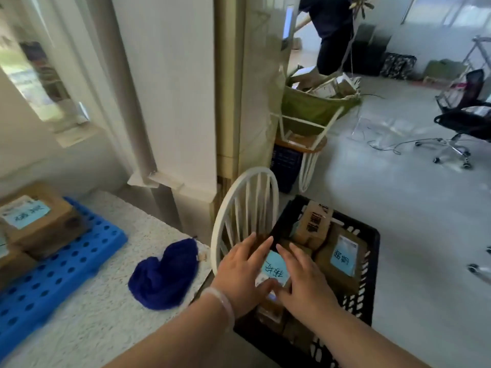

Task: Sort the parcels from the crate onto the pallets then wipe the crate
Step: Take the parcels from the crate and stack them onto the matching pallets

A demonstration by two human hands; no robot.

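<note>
Cardboard is lying under both sets of fingers: the left hand (243, 272) is laying its fingers (261, 248) straight and spread along the left side of a parcel (276, 272) with a blue label. The right hand (305, 281) is doing the same with its fingers (291, 254) on the right side, the thumbs nearly meeting at the near edge. Neither hand is curling round anything, and whether they are pressing the top or hovering just over it I cannot tell. That parcel is sitting uppermost at the near left of the black crate (370, 251), which is resting on a white chair (247, 205) just beside the desk (101, 314). A second parcel (342, 257) is showing to its right and a taped parcel (313, 224) behind. On the desk a blue cloth (164, 274) is lying near the chair, and further left a blue pallet (61, 274) is carrying a sorted parcel (39, 221).

Sorting appears to be the step in hand, with the wiping some way off while the crate is holding parcels. The next move is likely calling for the fingers to slide down the sides, close on the box, lift it clear of the rim and carry it left over the cloth, the label deciding the pallet
</note>
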